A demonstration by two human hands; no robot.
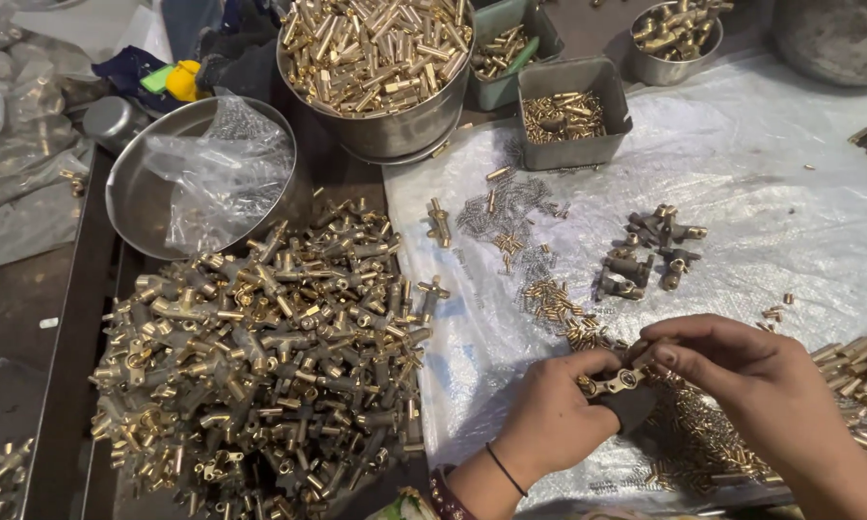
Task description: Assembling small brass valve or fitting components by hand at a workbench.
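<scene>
While both hands pinch it, brass fitting between left hand, right hand (fingertips touching).

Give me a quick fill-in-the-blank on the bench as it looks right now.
1. Both hands hold one small ____ fitting.
2. The big pile of fittings lies to the person's ____.
3. The shallow steel bowl holds a crumpled clear ____.
4. The work surface is covered by a sheet of ____.

Missing: brass; left; bag; plastic
</scene>
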